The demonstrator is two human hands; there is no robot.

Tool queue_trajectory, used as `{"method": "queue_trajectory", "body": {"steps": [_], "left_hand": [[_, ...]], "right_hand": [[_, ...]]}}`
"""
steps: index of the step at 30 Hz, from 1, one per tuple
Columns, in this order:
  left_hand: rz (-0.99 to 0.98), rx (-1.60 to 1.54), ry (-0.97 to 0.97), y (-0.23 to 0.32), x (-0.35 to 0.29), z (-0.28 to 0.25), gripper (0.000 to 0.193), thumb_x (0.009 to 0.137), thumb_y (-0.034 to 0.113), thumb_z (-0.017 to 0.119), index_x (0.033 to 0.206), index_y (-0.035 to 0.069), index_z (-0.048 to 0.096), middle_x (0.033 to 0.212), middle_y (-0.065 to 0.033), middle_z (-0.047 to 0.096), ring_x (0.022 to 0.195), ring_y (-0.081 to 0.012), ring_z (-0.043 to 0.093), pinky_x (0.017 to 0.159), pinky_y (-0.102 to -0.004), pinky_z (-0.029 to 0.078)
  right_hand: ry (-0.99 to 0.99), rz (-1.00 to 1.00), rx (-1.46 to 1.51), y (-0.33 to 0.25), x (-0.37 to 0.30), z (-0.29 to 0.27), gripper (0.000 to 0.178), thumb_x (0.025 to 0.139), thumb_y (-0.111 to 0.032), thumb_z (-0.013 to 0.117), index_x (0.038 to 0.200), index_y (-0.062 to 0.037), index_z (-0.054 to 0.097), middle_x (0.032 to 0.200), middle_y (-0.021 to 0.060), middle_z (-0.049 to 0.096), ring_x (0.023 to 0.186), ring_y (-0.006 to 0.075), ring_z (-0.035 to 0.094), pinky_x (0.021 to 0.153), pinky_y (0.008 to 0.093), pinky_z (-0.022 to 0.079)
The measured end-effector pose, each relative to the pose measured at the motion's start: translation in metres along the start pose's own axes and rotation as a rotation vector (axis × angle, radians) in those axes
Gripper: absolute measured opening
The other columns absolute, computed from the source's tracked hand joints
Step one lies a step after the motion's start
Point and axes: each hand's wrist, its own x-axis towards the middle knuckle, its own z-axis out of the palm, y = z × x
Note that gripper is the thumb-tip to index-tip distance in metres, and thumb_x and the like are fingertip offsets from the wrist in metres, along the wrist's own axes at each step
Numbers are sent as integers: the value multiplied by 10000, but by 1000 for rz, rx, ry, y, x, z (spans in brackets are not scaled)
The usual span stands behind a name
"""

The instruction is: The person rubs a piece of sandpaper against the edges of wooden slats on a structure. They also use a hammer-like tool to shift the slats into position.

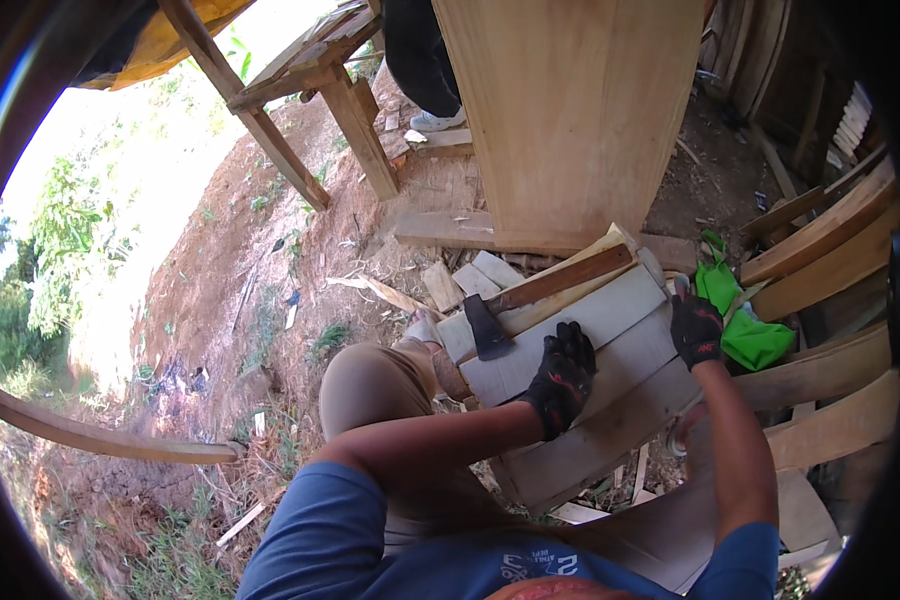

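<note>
My left hand [562,378], in a black glove with red marks, rests with extended fingers on a pale wooden board [625,305] in front of me. At the right end of the boards, my right hand [696,328], gloved alike, is closed at the board's edge; its fingers are partly hidden. An axe [488,330] with a dark head and brown wooden handle lies across the far side of the boards, beyond my left hand. Below my hands is another, greyer board [580,465], between my legs.
A bright green bag or cloth [755,340] lies right of my right hand. Ahead stands a large upright wooden panel [575,120], with a person's dark-clothed leg [420,55] beside it. Curved planks [830,360] are stacked at right. A wooden bench frame [355,130] stands on the dirt slope.
</note>
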Motion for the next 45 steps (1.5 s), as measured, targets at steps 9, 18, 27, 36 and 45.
{"method": "queue_trajectory", "body": {"steps": [9,18,27,36,45], "left_hand": [[-18,-67,24,-2,5,-5,577,992,163,493,1459,-173,454,1520,-436,448,1394,-566,495,1109,-608,463],[-8,-77,45,-4,-4,-3,586,990,175,493,1459,-174,459,1523,-444,442,1420,-565,472,1120,-609,451],[-2,-150,87,-16,-8,0,630,960,196,521,1494,-133,460,1562,-383,447,1434,-508,483,1128,-566,421],[12,-82,49,-7,-2,-6,634,970,209,513,1506,-125,453,1579,-375,432,1443,-498,484,1141,-561,422],[32,-44,27,-8,-3,-13,639,972,215,514,1499,-141,450,1567,-396,431,1439,-513,481,1137,-568,429]], "right_hand": [[122,-110,-153,1,-8,-1,441,1118,-333,452,867,-81,712,779,179,704,702,362,697,665,493,556],[218,-131,-134,-4,0,6,492,1116,-362,463,798,-70,699,726,183,679,666,368,682,630,501,538],[5,24,80,28,-1,14,527,1091,-421,457,837,-53,735,834,232,727,782,448,699,743,565,538],[107,5,-94,20,-30,2,498,1086,-394,502,771,-80,726,701,186,698,627,388,687,607,527,543],[77,26,-64,28,-40,-6,480,1068,-400,537,771,-75,728,711,191,703,633,379,690,606,516,545]]}}
